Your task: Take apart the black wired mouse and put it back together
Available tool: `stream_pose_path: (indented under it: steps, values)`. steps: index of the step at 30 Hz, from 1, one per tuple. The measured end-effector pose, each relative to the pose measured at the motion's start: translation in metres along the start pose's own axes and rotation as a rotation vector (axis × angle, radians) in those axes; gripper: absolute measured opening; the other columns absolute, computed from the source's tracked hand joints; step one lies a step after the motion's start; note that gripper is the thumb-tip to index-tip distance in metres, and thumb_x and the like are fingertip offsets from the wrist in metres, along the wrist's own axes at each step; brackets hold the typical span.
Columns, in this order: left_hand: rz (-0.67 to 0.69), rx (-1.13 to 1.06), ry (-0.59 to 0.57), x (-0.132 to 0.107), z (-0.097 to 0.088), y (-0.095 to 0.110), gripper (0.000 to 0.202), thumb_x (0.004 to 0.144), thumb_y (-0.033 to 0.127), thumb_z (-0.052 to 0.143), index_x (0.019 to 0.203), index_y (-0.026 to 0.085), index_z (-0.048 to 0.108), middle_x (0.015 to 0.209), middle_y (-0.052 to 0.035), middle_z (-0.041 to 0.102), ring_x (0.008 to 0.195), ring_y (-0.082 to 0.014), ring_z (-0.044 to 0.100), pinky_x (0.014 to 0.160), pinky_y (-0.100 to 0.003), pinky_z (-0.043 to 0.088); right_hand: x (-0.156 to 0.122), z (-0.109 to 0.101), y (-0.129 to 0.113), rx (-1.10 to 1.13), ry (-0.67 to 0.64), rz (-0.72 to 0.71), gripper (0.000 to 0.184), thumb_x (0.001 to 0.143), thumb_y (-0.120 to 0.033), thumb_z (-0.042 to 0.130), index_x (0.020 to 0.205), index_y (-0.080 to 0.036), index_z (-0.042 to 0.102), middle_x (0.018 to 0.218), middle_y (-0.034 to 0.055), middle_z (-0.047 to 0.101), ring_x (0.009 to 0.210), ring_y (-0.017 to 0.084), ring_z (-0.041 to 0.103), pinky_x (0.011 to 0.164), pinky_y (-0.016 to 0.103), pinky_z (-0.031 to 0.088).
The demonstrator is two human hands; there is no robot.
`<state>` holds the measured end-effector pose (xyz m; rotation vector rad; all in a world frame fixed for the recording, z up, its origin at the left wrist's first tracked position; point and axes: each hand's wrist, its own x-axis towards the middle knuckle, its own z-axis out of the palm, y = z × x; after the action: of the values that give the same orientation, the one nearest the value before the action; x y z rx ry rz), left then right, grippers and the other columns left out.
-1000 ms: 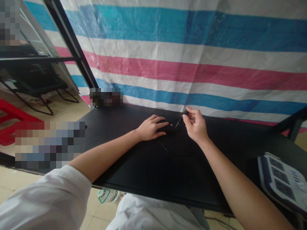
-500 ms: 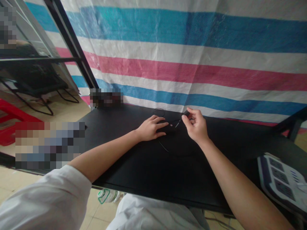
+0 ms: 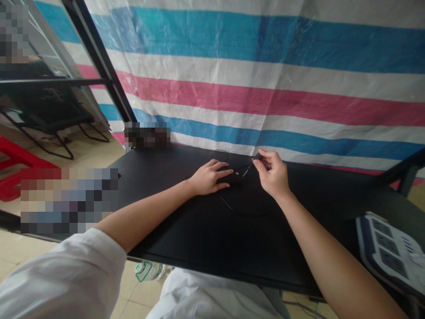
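Note:
A small black device (image 3: 234, 177) with a pale dot on top lies on the black table (image 3: 206, 230). My left hand (image 3: 207, 177) rests on its left end, fingers curled over it and pressing it down. My right hand (image 3: 272, 173) is closed in a pinch on a small black tool (image 3: 256, 157) whose thin metal tip points down-left at the device. A thin black cable (image 3: 232, 207) loops on the table under and around both hands.
A white and dark power strip (image 3: 392, 252) lies at the table's right edge. A striped blue, white and pink tarp (image 3: 265, 79) hangs right behind the table. A black metal frame (image 3: 96, 57) stands at the left. A plastic bottle (image 3: 149, 270) lies on the tiled floor below.
My right hand has shifted slightly, its fingers tightening on the tool and bringing it a little lower toward the device. My left hand has stayed in place.

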<state>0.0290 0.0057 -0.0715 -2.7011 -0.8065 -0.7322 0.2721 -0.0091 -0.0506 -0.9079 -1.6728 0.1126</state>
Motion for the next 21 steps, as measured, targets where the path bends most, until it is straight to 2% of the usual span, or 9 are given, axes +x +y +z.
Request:
stream_pose_path:
  steps: [7, 16, 21]
  values:
    - [0.012, 0.019, 0.011, 0.0002, 0.0004, -0.0004, 0.048, 0.090, 0.047, 0.056, 0.128, 0.019, 0.064, 0.126, -0.0155, 0.061, 0.107, -0.0279, 0.058, 0.093, -0.046, 0.052, 0.0004, 0.0012, 0.0000, -0.043, 0.065, 0.010, 0.034, 0.083, -0.049, 0.066, 0.103, -0.021, 0.064, 0.076, 0.0027, 0.068, 0.062, 0.017, 0.062, 0.057, 0.032, 0.055]
    - [-0.014, -0.005, -0.003, 0.0001, 0.0011, -0.0001, 0.047, 0.089, 0.046, 0.058, 0.127, 0.019, 0.064, 0.127, -0.0154, 0.060, 0.109, -0.0276, 0.058, 0.094, -0.045, 0.052, -0.0024, 0.0020, -0.0055, 0.022, -0.038, 0.006, 0.040, 0.094, -0.048, 0.049, 0.120, -0.021, 0.060, 0.105, 0.0115, 0.072, 0.088, 0.022, 0.070, 0.070, 0.035, 0.060]
    - [-0.009, 0.005, -0.002, 0.0002, 0.0014, -0.0001, 0.047, 0.089, 0.046, 0.058, 0.128, 0.020, 0.064, 0.127, -0.0151, 0.061, 0.108, -0.0276, 0.058, 0.094, -0.046, 0.052, -0.0012, 0.0020, -0.0040, -0.035, 0.006, -0.016, 0.037, 0.091, -0.048, 0.054, 0.114, -0.020, 0.063, 0.093, 0.0089, 0.073, 0.075, 0.020, 0.069, 0.060, 0.032, 0.058]
